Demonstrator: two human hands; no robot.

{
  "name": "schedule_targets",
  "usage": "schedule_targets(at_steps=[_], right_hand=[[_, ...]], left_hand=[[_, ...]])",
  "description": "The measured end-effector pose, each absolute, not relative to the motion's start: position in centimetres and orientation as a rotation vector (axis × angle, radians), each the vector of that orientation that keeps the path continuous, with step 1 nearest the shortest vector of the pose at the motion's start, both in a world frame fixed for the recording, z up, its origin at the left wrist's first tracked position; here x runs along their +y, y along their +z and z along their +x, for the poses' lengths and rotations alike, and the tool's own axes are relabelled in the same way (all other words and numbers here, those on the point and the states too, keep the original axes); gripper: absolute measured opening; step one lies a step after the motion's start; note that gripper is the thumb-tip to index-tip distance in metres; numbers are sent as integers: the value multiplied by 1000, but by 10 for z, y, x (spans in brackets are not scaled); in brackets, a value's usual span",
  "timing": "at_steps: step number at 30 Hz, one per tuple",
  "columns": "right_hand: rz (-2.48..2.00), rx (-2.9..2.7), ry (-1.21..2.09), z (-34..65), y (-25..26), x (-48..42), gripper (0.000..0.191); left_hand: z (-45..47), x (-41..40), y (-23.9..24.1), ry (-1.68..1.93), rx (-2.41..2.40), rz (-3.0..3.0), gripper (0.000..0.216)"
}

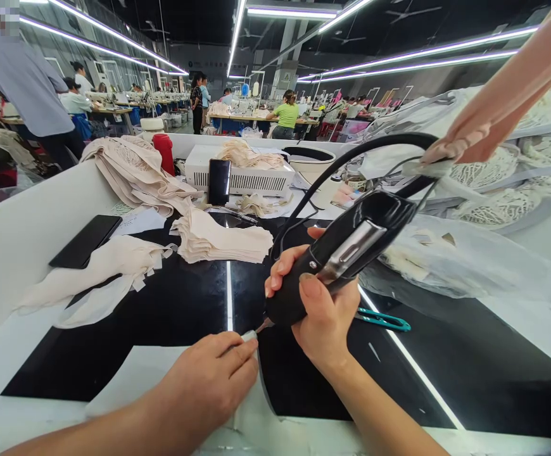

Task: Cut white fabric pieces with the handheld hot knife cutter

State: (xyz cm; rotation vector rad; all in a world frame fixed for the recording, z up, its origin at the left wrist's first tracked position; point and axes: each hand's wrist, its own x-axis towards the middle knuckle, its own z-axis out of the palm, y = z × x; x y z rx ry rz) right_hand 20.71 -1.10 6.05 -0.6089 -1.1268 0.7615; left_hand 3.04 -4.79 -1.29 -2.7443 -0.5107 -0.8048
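My right hand [325, 316] is wrapped around a black corded hand tool [337, 253] with a silver lever along its side. The tool is tilted, its narrow metal tip [265, 325] pointing down and left. My left hand [211, 373] is closed, with a small pale piece [249, 335] pinched at its fingertips, right at the metal tip. Whether the tip touches the piece I cannot tell. White material [137, 370] lies under and beside my left hand. Just right of my right hand lie teal thread snips [384, 318], partly hidden by it.
A beige fabric stack [228, 240] and loose pale pieces [118, 266] lie on the black board [199, 297]. A dark phone [85, 242] is at left. Behind stands a white vented box [256, 180]. A pink cloth strip [508, 101] ties to the tool's cord. Plastic-wrapped lace [451, 247] sits right.
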Motion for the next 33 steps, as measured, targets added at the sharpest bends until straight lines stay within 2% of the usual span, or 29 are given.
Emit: schedule_targets(at_steps=[12, 18, 24, 33], right_hand=[[-624, -1110, 731, 207, 63, -11, 50], [-604, -1121, 752, 206, 61, -12, 52], [-637, -1129, 743, 205, 62, -13, 49], [-595, -1127, 750, 200, 60, -13, 49]], left_hand=[[29, -46, -18, -794, -515, -2707, 32], [31, -48, -18, -820, -511, -2726, 23], [30, -48, -18, -792, -520, -2717, 30], [32, -47, -18, -830, -496, -2668, 27]])
